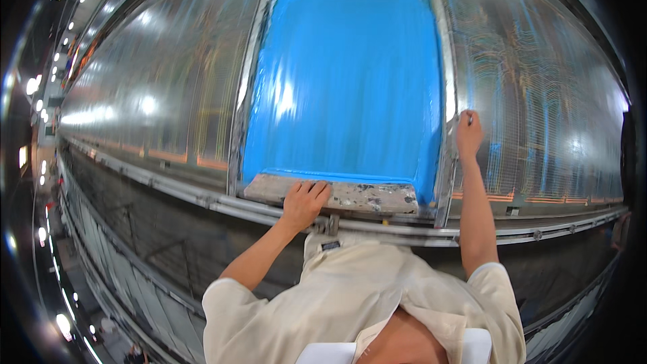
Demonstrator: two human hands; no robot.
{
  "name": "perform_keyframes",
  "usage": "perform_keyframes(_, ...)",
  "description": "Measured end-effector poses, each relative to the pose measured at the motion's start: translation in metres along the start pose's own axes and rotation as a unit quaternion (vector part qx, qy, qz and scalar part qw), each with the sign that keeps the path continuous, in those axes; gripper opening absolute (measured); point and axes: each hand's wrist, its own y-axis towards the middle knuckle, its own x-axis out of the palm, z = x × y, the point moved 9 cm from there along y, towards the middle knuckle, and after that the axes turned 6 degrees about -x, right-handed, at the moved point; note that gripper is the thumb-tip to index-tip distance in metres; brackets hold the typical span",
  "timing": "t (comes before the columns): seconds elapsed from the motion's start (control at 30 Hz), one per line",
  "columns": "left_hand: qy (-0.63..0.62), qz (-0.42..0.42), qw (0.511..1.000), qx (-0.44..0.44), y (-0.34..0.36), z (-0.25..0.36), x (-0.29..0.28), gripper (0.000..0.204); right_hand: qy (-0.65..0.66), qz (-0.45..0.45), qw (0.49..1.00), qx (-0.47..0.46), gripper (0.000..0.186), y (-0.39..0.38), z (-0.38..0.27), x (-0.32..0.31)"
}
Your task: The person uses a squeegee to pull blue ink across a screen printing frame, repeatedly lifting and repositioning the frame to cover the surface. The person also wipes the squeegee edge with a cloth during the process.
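A metal-framed printing screen (pixel 450 87) lies in front of me, its mesh coated with wet blue ink (pixel 350 81). Along its near end rests a squeegee (pixel 374 197) with a wooden, paint-spotted handle, its lower edge against the ink. My left hand (pixel 306 203) grips that handle left of its middle, fingers curled over the top. Just outside the frame's right side, my right hand (pixel 470 133) is closed in a fist. A small dark spot shows at its fingers, too small to name.
The long table (pixel 162 87) runs left and right under the screen, its shiny surface streaked with coloured lines. A metal rail (pixel 229 205) borders its near edge, close to my waist. Beyond the aisle on the left, a light panelled structure (pixel 114 229) stretches away.
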Motion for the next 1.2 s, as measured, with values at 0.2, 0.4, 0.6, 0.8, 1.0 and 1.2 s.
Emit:
perform_keyframes(0.2,0.025,0.049,0.998,0.043,0.159,-0.083,0.013,0.031,-0.005,0.028,1.0,0.007,0.03,-0.005,-0.012,-0.005)
perform_keyframes(0.4,0.066,0.12,0.99,0.034,0.369,-0.198,0.041,0.018,0.012,0.046,0.999,-0.009,0.024,-0.005,-0.016,-0.008)
perform_keyframes(0.6,-0.035,0.081,0.996,-0.022,0.502,-0.249,0.016,0.025,0.013,0.052,0.998,0.033,0.02,-0.005,-0.016,-0.009)
perform_keyframes(0.8,0.028,-0.03,0.998,-0.045,0.56,-0.265,0.033,0.036,-0.002,0.051,0.998,0.038,0.021,-0.009,-0.012,-0.004)
perform_keyframes(1.0,0.043,-0.058,0.997,-0.032,0.52,-0.249,0.033,0.025,-0.014,0.037,0.999,0.027,0.023,-0.006,-0.021,-0.007)
perform_keyframes(1.2,-0.056,-0.059,0.996,-0.032,0.34,-0.174,0.038,0.032,0.001,0.038,0.999,-0.022,0.027,-0.002,0.007,-0.001)
